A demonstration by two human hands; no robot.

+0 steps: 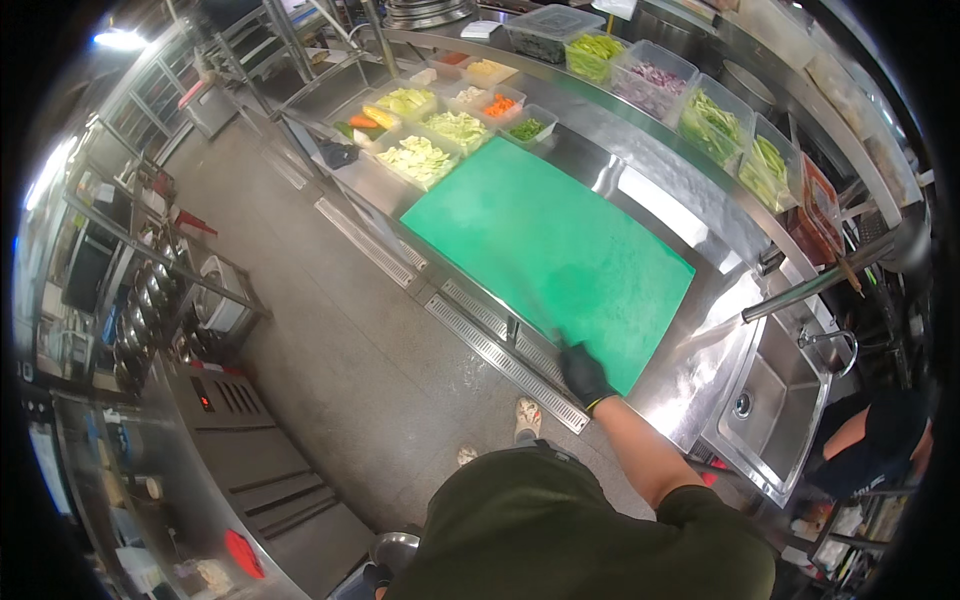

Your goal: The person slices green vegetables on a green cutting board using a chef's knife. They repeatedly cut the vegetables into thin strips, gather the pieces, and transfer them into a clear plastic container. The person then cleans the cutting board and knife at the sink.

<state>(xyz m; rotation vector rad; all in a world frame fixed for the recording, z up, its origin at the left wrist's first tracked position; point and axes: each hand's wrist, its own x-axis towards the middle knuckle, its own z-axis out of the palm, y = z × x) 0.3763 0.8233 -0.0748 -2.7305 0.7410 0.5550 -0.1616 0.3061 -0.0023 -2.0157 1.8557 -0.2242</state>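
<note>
My right hand (585,373), in a black glove, is closed around the handle of a motion-blurred knife (534,300) at the near edge of a green cutting board (555,247). The blade's outline over the board is faint. Low in the picture, my left hand (377,576), also black-gloved, is by a round metal bowl (395,551); my body partly hides both, and its grip is unclear. Beyond the board's far left end stand tubs of cut vegetables: pale green pieces (417,159), shredded cabbage (456,130), diced carrot (500,106) and chopped greens (528,130).
A raised steel shelf holds tubs of chopped red onion (656,82) and leafy greens (711,124). At right are a steel sink (780,420) and another person (874,442). A steel rail (817,277) juts over the counter. Floor drains (510,367) run alongside; a steel cabinet (262,450) stands lower left.
</note>
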